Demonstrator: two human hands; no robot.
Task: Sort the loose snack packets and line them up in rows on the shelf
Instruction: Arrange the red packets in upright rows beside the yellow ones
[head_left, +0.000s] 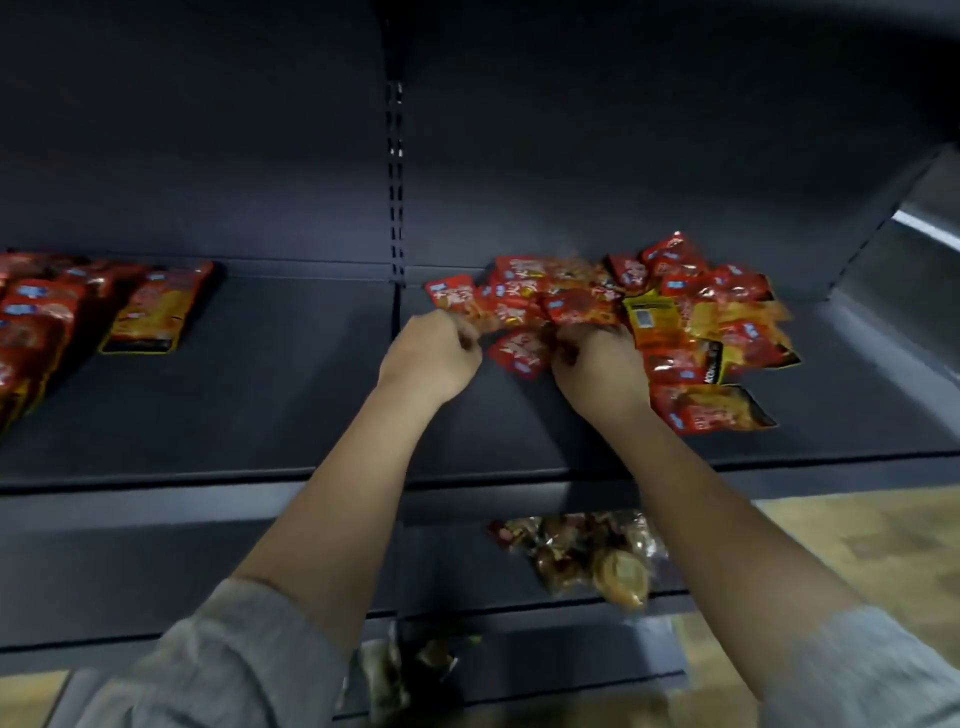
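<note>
A loose heap of red and yellow snack packets (691, 317) lies on the right half of the dark shelf (260, 395). My left hand (431, 358) has its fingers curled at the heap's left edge, pinching a small red packet (460, 296). My right hand (597, 364) grips packets at the heap's front, with a small red packet (519, 353) lying between the two hands. At the shelf's far left, red packets (36, 332) stand lined up in rows, and beside them lies a flat stack of red and yellow packets (156, 306).
A slotted upright post (396, 208) divides the shelf's back wall. On the shelf below sits a pile of brownish wrapped snacks (592, 556), and more packets (405, 670) lie on the lowest shelf. Wooden floor (857, 551) shows at right.
</note>
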